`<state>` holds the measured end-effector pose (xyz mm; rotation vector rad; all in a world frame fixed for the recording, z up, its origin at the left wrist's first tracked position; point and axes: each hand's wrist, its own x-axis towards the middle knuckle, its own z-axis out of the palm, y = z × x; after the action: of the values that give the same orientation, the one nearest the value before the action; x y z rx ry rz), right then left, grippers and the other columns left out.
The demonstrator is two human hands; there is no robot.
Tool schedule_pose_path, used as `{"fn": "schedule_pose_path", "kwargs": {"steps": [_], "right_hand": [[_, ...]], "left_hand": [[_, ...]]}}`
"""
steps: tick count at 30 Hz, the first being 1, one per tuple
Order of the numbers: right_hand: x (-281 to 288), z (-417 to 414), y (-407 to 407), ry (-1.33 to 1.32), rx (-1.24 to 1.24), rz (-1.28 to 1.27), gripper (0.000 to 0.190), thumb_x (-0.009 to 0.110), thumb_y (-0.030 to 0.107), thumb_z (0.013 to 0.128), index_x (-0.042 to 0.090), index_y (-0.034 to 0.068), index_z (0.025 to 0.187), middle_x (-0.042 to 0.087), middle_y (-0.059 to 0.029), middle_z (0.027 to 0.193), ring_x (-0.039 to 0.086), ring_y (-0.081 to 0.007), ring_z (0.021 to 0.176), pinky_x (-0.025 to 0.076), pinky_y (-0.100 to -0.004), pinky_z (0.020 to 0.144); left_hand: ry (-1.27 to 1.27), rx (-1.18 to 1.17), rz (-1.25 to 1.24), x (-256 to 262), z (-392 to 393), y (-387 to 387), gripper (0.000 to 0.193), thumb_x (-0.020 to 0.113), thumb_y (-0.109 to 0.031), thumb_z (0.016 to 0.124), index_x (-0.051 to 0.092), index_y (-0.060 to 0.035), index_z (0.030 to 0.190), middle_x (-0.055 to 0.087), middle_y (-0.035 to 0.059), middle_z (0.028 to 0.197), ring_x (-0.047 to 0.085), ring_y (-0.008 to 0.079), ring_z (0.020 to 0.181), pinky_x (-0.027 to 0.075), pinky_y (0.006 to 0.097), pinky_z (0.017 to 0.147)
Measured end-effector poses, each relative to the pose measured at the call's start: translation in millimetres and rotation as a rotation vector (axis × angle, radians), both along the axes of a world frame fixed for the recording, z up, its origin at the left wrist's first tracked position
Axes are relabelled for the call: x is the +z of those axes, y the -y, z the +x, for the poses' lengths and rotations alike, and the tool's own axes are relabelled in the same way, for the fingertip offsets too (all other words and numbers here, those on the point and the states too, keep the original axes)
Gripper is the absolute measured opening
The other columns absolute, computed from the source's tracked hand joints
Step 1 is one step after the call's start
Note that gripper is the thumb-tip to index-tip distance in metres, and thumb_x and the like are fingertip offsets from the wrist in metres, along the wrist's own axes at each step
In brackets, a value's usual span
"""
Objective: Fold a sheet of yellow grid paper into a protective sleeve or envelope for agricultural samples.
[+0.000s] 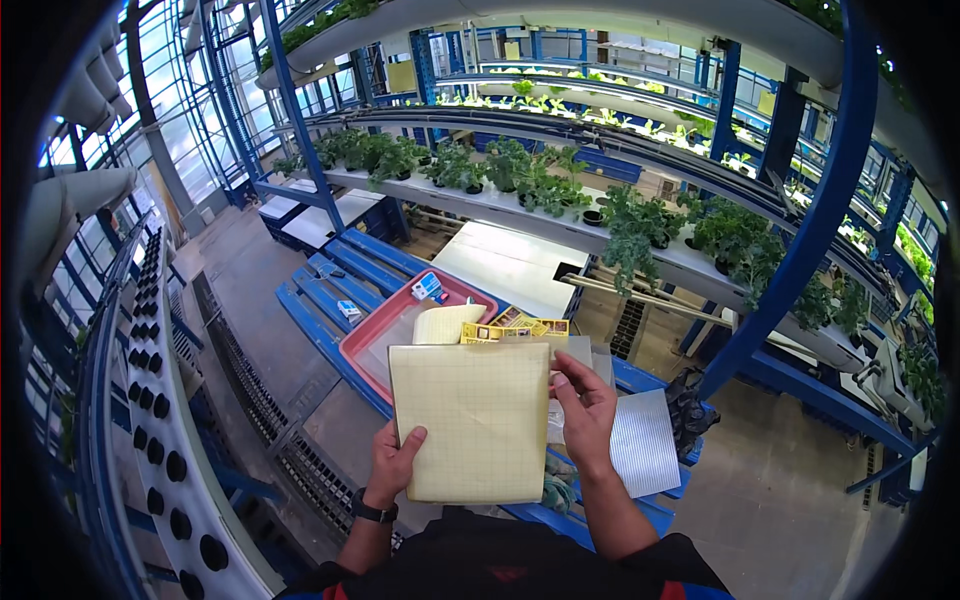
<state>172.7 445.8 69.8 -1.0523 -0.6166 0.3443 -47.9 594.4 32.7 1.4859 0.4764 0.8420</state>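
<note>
A pale yellow sheet with a printed grid (471, 435), apparently a yellow sticky trap card, is held up before my chest. My left hand (396, 457) grips its lower left edge, thumb on the front face. My right hand (585, 405) is at the upper right edge with fingers bent; whether they pinch the sheet is unclear. Behind the sheet is a pink plastic tray (367, 335), partly covered, with another yellow gridded sheet (442, 324) and a blue-and-white packet (428, 286). Yellow printed cards (529, 324) lie at the tray's right side.
Blue slatted bench (315, 300) carries the tray, a small blue-and-white box (349, 310), a ribbed silvery sheet (645, 442) and a black plastic bag (686, 412). A blue post (810, 225) rises at right. Potted leafy plants (517, 172) line a trough beyond; a white channel with black cups (169, 450) runs left.
</note>
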Motion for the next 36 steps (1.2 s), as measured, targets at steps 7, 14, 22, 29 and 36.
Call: {"fn": "schedule_pose_path", "kwargs": {"steps": [7,14,22,29,36], "right_hand": [[-24.7,26.5,-4.4,-0.107,-0.082,-0.028,0.039,0.056,0.005,0.092,0.049,-0.001,0.13,0.063,-0.0108,0.105,0.058,-0.0122,0.088,0.051,-0.0258,0.076],[-48.6,39.3,-46.9,-0.099,-0.107,-0.239,0.027,0.06,0.011,0.092,0.059,-0.001,0.116,0.065,-0.0072,0.096,0.057,-0.0103,0.084,0.048,-0.023,0.071],[-59.7,38.4,-152.6,0.211,0.07,-0.598,0.022,0.062,0.011,0.09,0.064,0.001,0.11,0.066,-0.0039,0.091,0.059,-0.0101,0.085,0.045,-0.0239,0.078],[-105.6,82.7,-344.3,0.727,0.044,-0.855,0.019,0.061,0.01,0.087,0.066,0.001,0.103,0.067,-0.0125,0.081,0.065,-0.0221,0.071,0.05,-0.0311,0.068],[-166.6,135.6,-478.5,0.905,0.118,-1.2,0.024,0.058,0.006,0.083,0.065,0.001,0.106,0.067,-0.0172,0.096,0.065,-0.0302,0.086,0.05,-0.0372,0.078]], "left_hand": [[0.18,0.612,-0.065,-14.5,-72.6,-78.4,0.031,0.053,-0.024,0.098,0.056,0.0007,0.117,0.065,0.0076,0.107,0.063,0.0137,0.089,0.05,0.0274,0.078],[0.15,0.899,-0.021,-31.6,-134.6,-123.8,0.034,0.056,-0.026,0.097,0.054,0.0016,0.116,0.064,0.0083,0.108,0.061,0.013,0.09,0.049,0.0275,0.079],[0.087,0.927,-0.141,-78.3,-137.3,-219.6,0.031,0.056,-0.023,0.097,0.056,0.0016,0.117,0.064,0.0077,0.109,0.06,0.012,0.091,0.047,0.0268,0.082],[0.02,0.78,-0.27,-101.8,-133.1,-357.6,0.03,0.055,-0.02,0.098,0.055,0.0009,0.12,0.064,0.0077,0.112,0.06,0.0123,0.095,0.047,0.0265,0.084],[-0.098,0.606,-0.392,-142.9,-125.1,-462.5,0.03,0.054,-0.021,0.098,0.057,0.0002,0.119,0.064,0.0066,0.114,0.06,0.0115,0.097,0.046,0.0263,0.086]]}}
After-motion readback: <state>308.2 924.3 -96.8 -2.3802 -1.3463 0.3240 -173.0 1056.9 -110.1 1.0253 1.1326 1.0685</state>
